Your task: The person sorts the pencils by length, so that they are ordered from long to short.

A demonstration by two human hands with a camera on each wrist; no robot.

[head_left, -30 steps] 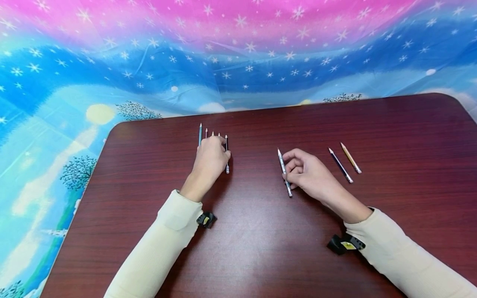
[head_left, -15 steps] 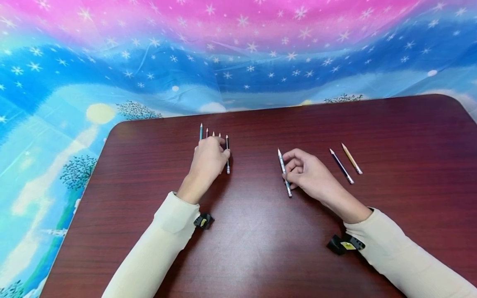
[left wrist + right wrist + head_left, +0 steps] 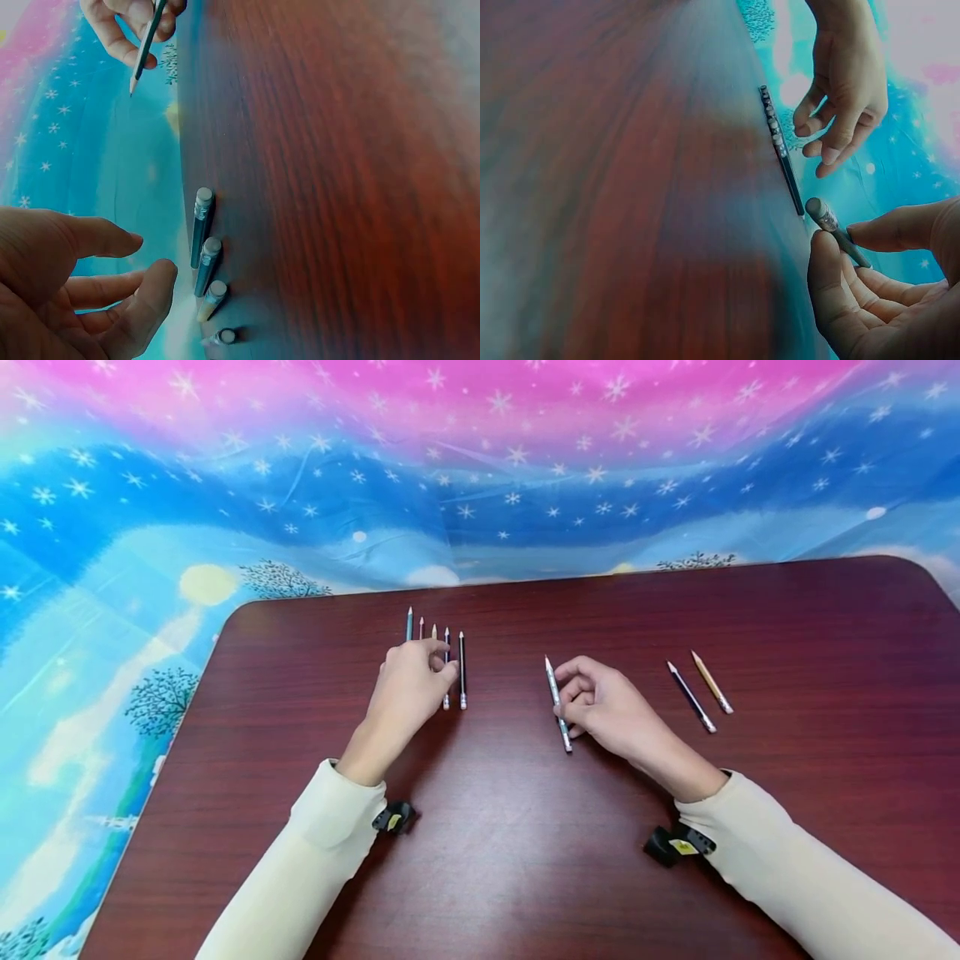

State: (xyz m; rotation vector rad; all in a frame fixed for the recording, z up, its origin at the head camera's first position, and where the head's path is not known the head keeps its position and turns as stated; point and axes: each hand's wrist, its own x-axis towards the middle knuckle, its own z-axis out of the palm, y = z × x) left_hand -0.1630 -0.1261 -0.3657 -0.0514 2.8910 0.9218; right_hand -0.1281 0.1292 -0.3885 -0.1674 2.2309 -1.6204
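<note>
In the head view the left hand (image 3: 408,689) hovers over a row of several pencils (image 3: 462,672) lying side by side, tips away from the person. The left wrist view shows its thumb and fingers (image 3: 157,289) apart, holding nothing, beside the pencils' eraser ends (image 3: 212,246). The right hand (image 3: 611,706) pinches a silvery-patterned pencil (image 3: 551,681) between thumb and fingers, right of the row. In the right wrist view, that pencil's eraser end (image 3: 819,210) points towards the camera.
Two more pencils, one dark (image 3: 690,695) and one yellow (image 3: 709,681), lie on the brown table (image 3: 510,877) to the right of the right hand. A snowflake-patterned cloth (image 3: 480,485) hangs behind the table's far edge.
The left hand has drawn slightly left and towards the person, uncovering more of the row's right-hand pencils. The right hand has shifted slightly left with its pencil.
</note>
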